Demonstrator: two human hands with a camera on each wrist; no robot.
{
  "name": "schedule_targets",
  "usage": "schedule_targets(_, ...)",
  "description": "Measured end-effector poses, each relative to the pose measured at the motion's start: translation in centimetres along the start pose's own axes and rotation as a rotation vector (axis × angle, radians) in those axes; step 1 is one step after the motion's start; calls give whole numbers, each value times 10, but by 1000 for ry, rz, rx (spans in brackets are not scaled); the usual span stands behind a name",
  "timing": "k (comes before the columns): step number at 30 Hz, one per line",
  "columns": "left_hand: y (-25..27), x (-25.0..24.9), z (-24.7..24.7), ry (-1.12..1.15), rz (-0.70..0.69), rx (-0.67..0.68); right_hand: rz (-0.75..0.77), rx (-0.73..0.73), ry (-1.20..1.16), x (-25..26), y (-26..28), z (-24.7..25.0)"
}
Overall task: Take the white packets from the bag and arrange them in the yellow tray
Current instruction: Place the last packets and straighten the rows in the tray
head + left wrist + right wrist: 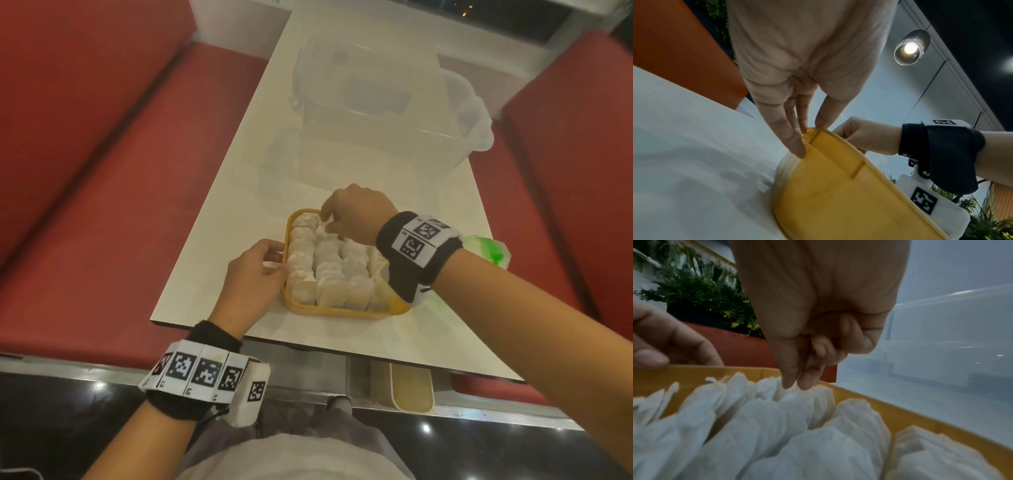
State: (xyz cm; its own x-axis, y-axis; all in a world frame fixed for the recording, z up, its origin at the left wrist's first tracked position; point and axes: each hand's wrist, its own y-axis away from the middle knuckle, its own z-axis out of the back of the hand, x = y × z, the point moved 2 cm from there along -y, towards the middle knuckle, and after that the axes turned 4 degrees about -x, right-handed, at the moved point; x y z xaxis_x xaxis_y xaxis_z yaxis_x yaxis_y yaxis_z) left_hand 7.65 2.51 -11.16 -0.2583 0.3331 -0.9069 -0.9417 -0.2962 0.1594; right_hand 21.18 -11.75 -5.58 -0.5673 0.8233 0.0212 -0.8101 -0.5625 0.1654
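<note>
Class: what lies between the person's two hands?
In the head view, white packets and the left rim of the yellow tray lie between the left hand, holding that rim, and the right hand.

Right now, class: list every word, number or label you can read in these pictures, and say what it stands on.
No words can be read.
Left wristband: square code patterns; tiny marks beside them too small to read.
Right wristband: the same.
Bag: no print legible.

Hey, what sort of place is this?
Probably a diner or café booth: red padded bench seats flank a narrow white table, with a glass pendant lamp overhead and green planter foliage behind.
</note>
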Motion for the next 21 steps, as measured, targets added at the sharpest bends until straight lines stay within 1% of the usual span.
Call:
schedule_targets(5, 0, 0, 1, -1, -1, 3, 33, 44, 122, 11, -6, -7)
schedule_targets(8, 1, 0, 1, 1, -2, 0, 19, 45, 57, 6, -8, 1)
schedule_targets(11, 1, 0, 1, 4, -2, -4, -9, 8, -11, -4, -2, 13)
schedule_targets(13, 1, -1, 0, 6, -6, -8, -20, 61, 25, -7, 4, 13)
schedule_targets(15, 1, -1, 0, -3, -8, -7, -34, 145, 69, -7, 9, 5)
schedule_targets(16, 1, -1, 0, -3, -7, -5, -36, 163, 78, -6, 10, -1)
schedule_targets(18, 2, -1, 0, 5, -6, -5, -31, 150, 67, -3, 9, -7)
schedule_targets(21, 2, 0, 0, 6, -8, -8, -30, 92, -7, -1, 3, -5)
